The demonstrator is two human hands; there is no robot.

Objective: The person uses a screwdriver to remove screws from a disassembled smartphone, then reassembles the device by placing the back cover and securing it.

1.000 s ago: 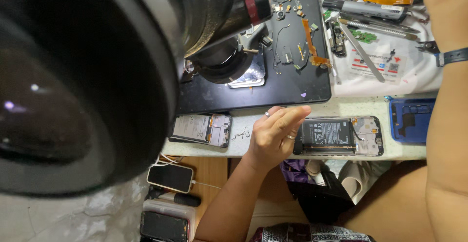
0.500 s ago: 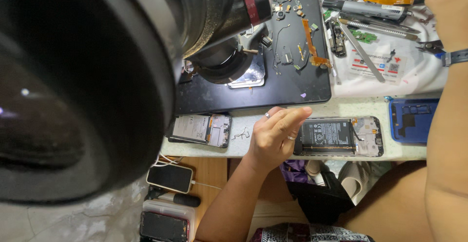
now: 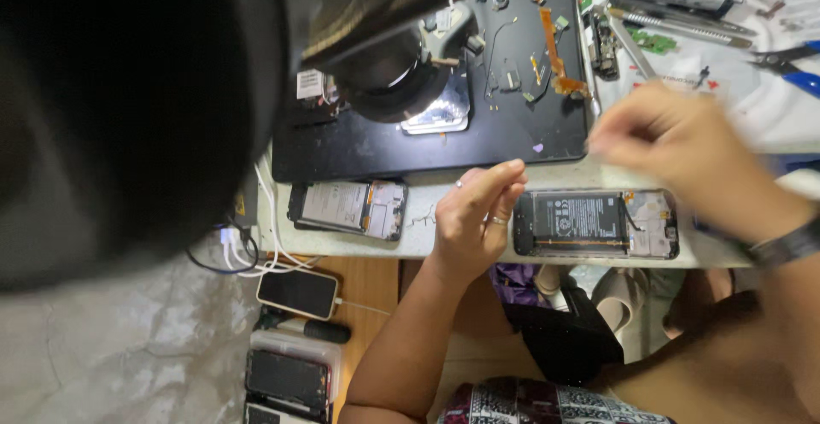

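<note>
- Since the earlier frame, the right hand [image 3: 675,146] has come down from the upper right corner to right of centre, blurred, just above the opened phone [image 3: 595,224]; whether it pinches anything I cannot tell.
- That phone lies back-off, battery showing, on the counter [image 3: 427,228] at centre right.
- Left hand [image 3: 478,215] rests beside the phone's left end, fingers loosely open, grasping nothing.
- A second opened phone [image 3: 348,209] lies left of it.
- Behind, a black mat [image 3: 478,138] carries small parts.
- Pliers [image 3: 790,57] lie upper right.
</note>
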